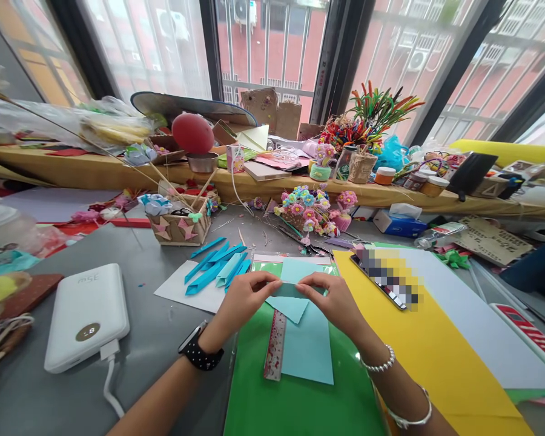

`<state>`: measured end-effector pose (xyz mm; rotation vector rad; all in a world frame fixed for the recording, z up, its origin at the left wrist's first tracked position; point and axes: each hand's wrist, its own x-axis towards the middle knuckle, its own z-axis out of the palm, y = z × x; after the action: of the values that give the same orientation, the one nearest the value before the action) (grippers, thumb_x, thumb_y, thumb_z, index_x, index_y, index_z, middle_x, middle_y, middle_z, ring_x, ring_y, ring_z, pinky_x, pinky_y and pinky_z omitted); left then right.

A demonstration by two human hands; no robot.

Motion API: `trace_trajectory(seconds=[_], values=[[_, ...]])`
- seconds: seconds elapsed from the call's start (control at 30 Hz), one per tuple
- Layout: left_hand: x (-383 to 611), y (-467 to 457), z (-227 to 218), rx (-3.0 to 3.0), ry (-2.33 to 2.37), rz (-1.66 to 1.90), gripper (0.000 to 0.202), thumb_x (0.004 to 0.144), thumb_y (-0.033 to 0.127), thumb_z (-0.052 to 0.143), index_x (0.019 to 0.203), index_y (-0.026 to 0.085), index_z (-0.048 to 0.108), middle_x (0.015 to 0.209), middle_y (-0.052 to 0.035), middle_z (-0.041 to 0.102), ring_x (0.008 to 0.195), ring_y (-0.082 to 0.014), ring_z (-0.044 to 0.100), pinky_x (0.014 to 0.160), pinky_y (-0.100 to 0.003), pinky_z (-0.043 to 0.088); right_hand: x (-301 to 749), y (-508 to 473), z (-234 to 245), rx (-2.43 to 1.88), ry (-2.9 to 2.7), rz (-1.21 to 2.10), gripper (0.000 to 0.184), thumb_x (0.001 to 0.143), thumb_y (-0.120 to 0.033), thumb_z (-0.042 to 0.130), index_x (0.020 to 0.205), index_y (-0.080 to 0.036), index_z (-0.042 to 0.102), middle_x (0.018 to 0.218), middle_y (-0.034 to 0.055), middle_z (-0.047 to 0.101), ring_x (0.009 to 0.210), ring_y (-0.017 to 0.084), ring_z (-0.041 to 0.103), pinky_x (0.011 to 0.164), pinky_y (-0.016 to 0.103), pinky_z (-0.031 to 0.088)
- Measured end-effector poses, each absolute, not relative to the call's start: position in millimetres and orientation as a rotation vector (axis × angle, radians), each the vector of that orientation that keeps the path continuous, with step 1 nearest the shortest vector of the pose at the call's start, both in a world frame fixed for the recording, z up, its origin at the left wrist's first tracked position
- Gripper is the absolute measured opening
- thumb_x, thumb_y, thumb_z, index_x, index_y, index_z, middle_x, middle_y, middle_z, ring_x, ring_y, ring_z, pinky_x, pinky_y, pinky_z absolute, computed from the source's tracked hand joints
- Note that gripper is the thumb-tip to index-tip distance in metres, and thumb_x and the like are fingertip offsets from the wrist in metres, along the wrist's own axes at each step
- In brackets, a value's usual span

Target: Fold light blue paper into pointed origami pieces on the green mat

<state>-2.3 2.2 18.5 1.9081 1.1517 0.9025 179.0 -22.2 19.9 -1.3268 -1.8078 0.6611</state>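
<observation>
My left hand (247, 300) and my right hand (338, 303) pinch the two ends of a small folded strip of teal paper (289, 290) between thumbs and fingers. Beneath it lies a light blue piece of paper with a ragged lower edge (295, 311). Under that, a larger light blue sheet (311, 354) rests on a shiny green sheet (254, 409). A patterned clear ruler (275, 351) lies along the blue sheet's left side. Left of my hands, several folded blue paper strips (209, 274) sit on a white sheet (171, 290).
A white power bank (91, 312) with a cable lies at left. On the right, a phone (376, 281) rests on yellow paper (429, 351). Behind stand a cardboard box (181, 230), craft flowers (309, 209) and a tissue box (399, 225), below a cluttered ledge (163, 177).
</observation>
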Motion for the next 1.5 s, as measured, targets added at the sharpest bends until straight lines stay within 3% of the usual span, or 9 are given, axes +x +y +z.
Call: trace_trajectory(seconds=[0.33,0.6,0.83,1.33,1.5], values=[[-3.2,6.6,16.1,1.841,1.125,0.850,0.021,0.074,0.028,0.048,0.075,0.017,0.066,0.074,-0.0018,0.068,0.066,-0.0150,0.061,0.059,-0.023,0.048,180.7,-19.9,15.1,-1.327,-1.836,0.642,0.014,0.075,-0.026,0.054,0.069,-0.019,0.065,0.068,0.0006,0.066,0.064,0.014,0.058,0.059,0.023,0.043],[-3.8,1.5,20.4,2.082,1.108,0.813,0.015,0.075,0.028,0.052,0.073,0.018,0.063,0.074,-0.0004,0.066,0.068,-0.0129,0.058,0.059,-0.020,0.045,178.0,-21.3,11.6,-1.236,-1.955,0.554,0.011,0.077,-0.022,0.054,0.072,-0.019,0.063,0.069,0.0004,0.064,0.066,0.014,0.057,0.062,0.023,0.042],[3.2,-6.6,10.5,2.447,1.167,0.761,0.019,0.080,0.027,0.046,0.076,0.018,0.062,0.072,-0.0014,0.064,0.068,-0.0145,0.057,0.061,-0.024,0.041,171.6,-25.3,7.0,-1.229,-2.081,0.480,0.010,0.079,-0.018,0.051,0.081,-0.018,0.061,0.075,0.0023,0.062,0.072,0.015,0.055,0.064,0.026,0.042],[-14.1,4.1,23.5,2.422,1.256,0.915,0.014,0.077,0.024,0.050,0.073,0.018,0.062,0.074,-0.0001,0.065,0.069,-0.0141,0.058,0.062,-0.024,0.042,197.2,-13.3,8.2,-1.409,-1.852,0.325,0.012,0.076,-0.018,0.051,0.071,-0.019,0.062,0.072,0.0026,0.065,0.064,0.016,0.058,0.061,0.028,0.045],[-10.8,1.0,22.4,2.389,1.201,0.938,0.014,0.077,0.024,0.050,0.073,0.018,0.062,0.073,-0.0001,0.065,0.069,-0.0135,0.058,0.062,-0.023,0.042,193.1,-13.2,8.4,-1.311,-1.789,0.334,0.012,0.079,-0.023,0.049,0.079,-0.018,0.059,0.076,0.0045,0.063,0.071,0.017,0.058,0.063,0.027,0.046]])
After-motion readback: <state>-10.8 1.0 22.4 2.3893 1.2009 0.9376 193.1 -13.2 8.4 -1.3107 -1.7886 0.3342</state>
